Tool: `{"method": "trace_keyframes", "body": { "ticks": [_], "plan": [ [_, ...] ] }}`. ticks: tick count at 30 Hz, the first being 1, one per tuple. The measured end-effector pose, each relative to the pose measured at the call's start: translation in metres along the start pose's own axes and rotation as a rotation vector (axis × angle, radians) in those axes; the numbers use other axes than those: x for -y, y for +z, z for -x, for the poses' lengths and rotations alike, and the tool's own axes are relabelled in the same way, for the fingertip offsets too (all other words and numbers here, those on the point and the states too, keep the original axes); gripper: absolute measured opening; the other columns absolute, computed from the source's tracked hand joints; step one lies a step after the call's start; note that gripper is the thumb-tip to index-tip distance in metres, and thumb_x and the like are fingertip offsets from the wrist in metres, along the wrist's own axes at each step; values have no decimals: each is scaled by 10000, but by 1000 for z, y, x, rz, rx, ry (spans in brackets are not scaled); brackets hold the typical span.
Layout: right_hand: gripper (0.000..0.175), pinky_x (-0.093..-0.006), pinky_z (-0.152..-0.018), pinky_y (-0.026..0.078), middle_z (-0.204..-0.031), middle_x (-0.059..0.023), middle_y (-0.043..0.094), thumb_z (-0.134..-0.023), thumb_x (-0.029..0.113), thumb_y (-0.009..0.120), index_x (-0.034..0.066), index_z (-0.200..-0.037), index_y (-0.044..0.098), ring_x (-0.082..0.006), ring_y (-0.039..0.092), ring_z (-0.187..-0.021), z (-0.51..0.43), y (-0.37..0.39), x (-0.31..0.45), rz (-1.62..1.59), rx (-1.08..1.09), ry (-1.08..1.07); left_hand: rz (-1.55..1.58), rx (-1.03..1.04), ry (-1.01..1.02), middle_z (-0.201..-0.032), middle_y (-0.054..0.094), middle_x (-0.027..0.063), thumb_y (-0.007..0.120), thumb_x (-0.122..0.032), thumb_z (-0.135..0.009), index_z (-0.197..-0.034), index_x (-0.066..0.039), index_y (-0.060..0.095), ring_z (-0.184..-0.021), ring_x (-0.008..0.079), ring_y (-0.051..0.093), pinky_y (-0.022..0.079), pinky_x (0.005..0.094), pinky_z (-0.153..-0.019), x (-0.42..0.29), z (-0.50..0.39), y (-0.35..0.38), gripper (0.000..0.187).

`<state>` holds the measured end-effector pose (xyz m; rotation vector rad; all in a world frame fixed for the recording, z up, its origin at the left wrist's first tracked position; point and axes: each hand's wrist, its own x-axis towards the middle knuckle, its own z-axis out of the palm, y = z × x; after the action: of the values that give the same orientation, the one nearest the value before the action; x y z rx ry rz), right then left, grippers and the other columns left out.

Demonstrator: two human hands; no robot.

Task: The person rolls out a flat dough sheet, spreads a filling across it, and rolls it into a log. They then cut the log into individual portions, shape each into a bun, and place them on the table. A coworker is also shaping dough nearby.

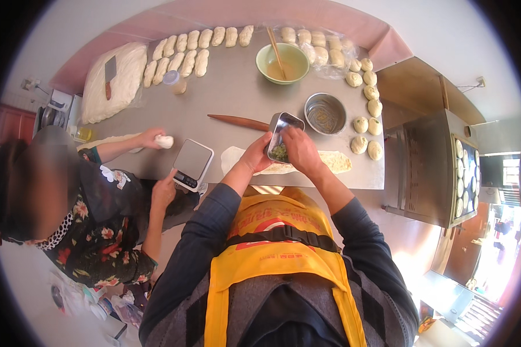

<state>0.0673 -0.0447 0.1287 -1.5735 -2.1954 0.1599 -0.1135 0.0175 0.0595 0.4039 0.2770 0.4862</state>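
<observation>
My left hand (258, 152) grips a rectangular metal container (281, 118) by its side, tilted above the table's front edge. Chopped greens (280, 152) lie at its near end. The fingers of my right hand (301, 149) reach into the container; whether they pinch anything is hidden. Beneath both hands a long flattened strip of dough (336, 161) is spread on the metal table, its right part coated with a yellowish filling. A tapered wooden rolling pin (236, 121) lies just left of the container. To the right of it stands a round metal bowl (325, 113) with oily residue inside.
A green bowl (295, 65) with chopsticks stands farther back. Dough pieces (206, 38) line the back, and rounded dough balls (371, 92) the right side. A co-worker at left holds dough (165, 141) beside a scale (193, 160). A cleaver (110, 71) rests on a dough slab (128, 86).
</observation>
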Motion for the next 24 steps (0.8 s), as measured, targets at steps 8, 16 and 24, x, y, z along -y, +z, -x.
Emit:
{"method": "trace_keyframes", "body": {
  "ticks": [8,16,24],
  "plan": [
    [317,-468,-1019,509,-1264,-166,675,-912,85,552,-32,-1175,686,-378,618,-1163,9,-7,-11,40,-179,58,-22,11,-3,-1451,620,121,734,-561,-958,-1524,-82,502,-1341,308,605,480,537,-1143,13,-7,13,776],
    [287,-488,-881,568,-1097,-193,703,-895,44,590,29,-1163,693,-407,678,-1053,25,-3,-10,-323,34,20,-1,9,-9,-1430,641,122,721,-518,-982,-1502,-82,525,-1325,310,624,493,533,-1135,21,-13,-8,707],
    [249,-449,-906,556,-1093,-149,694,-824,-15,618,30,-1055,702,-386,652,-1043,18,1,2,-421,64,-161,-13,-54,-49,-1419,643,149,696,-548,-995,-1496,-66,521,-1295,316,639,524,547,-1088,19,-13,-20,717]
  ]
}}
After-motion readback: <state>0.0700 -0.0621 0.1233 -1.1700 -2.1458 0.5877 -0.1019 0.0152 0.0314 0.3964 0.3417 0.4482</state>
